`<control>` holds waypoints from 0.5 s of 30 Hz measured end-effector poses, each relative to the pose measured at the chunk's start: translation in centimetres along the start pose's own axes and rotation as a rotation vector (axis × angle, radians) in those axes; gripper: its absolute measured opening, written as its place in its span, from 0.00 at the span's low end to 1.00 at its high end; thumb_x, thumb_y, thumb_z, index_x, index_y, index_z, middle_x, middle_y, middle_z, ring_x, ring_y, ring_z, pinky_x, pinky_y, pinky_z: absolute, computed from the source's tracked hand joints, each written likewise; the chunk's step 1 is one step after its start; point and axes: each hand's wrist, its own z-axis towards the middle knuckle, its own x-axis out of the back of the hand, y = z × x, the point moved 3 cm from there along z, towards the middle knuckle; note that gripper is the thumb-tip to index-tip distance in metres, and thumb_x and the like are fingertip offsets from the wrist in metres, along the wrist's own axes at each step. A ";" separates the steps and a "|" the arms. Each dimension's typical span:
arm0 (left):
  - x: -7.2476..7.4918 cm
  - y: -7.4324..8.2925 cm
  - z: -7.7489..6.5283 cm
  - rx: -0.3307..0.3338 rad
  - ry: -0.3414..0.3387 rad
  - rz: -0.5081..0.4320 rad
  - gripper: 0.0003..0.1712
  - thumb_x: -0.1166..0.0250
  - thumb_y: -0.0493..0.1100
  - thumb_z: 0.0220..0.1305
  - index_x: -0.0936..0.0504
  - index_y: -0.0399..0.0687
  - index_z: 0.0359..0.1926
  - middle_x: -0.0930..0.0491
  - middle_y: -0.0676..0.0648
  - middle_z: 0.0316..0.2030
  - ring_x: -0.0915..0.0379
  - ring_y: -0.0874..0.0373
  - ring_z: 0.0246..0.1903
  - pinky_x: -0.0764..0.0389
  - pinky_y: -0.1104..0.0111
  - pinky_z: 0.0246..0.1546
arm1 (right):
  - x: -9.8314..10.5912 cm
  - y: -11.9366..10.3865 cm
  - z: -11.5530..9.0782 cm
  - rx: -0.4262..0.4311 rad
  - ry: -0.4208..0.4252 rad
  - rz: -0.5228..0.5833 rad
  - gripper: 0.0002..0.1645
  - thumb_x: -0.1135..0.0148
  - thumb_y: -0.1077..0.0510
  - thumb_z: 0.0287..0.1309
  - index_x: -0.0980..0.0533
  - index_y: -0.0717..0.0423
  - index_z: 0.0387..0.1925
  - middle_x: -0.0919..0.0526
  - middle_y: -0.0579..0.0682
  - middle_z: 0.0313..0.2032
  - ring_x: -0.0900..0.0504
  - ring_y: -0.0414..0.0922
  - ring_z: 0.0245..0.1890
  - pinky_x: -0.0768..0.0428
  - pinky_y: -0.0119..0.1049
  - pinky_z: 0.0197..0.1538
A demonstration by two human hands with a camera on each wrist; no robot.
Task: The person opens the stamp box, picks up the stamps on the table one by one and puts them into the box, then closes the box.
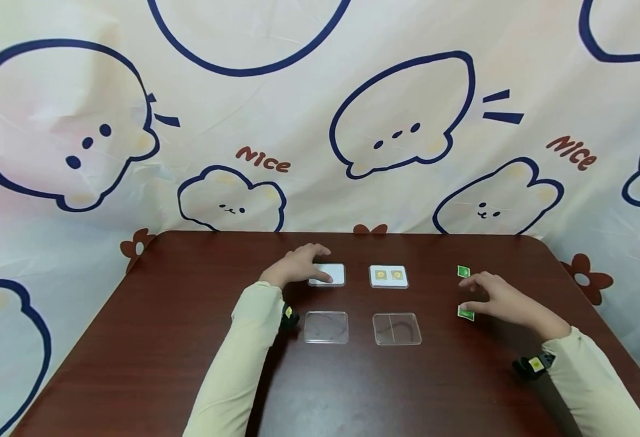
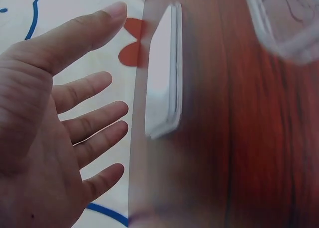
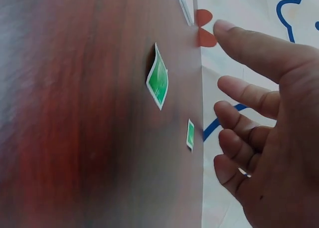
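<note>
Green squares (image 3: 158, 82) glossy; clear lids (image 1: 326, 328) plastic; tabletop (image 1: 145, 340) glossy wood-grain.

Plain, long sleeves (image 1: 240, 358) of pale cream-yellow, lightly creased along their length, end just behind the person's bare hands (image 1: 296, 267), where small black wrist-worn cameras (image 1: 534, 365) each bear a square marking in yellow and white.

White case (image 1: 338, 274) partly hidden by left grip (image 1: 293, 267), clear tray (image 2: 295, 52) cropped

Cases (image 1: 388, 276) behind trays (image 1: 326, 328), cards (image 1: 463, 271) to their right
</note>
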 end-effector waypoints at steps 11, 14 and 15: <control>-0.4 -2.3 -1.0 0.021 -0.014 -0.057 0.39 0.27 0.53 0.52 0.29 0.50 0.65 0.32 0.43 0.65 0.36 0.47 0.61 0.44 0.43 0.67 | -1.0 1.0 -2.2 -0.019 -0.031 0.045 0.32 0.31 0.45 0.55 0.27 0.62 0.53 0.25 0.55 0.45 0.28 0.48 0.44 0.25 0.38 0.42; -0.4 -2.5 -1.1 0.011 -0.002 -0.052 0.40 0.27 0.54 0.52 0.29 0.50 0.64 0.32 0.43 0.65 0.36 0.47 0.61 0.43 0.44 0.66 | -1.1 1.0 -2.4 -0.028 -0.026 0.049 0.32 0.31 0.45 0.54 0.27 0.62 0.52 0.26 0.55 0.45 0.29 0.47 0.43 0.25 0.36 0.41; -0.5 -2.5 -1.1 0.007 0.002 -0.047 0.40 0.27 0.54 0.52 0.29 0.50 0.64 0.32 0.43 0.64 0.35 0.47 0.60 0.42 0.44 0.65 | -1.1 1.1 -2.4 -0.029 -0.022 0.048 0.32 0.31 0.45 0.54 0.27 0.62 0.52 0.26 0.55 0.44 0.29 0.47 0.43 0.25 0.35 0.41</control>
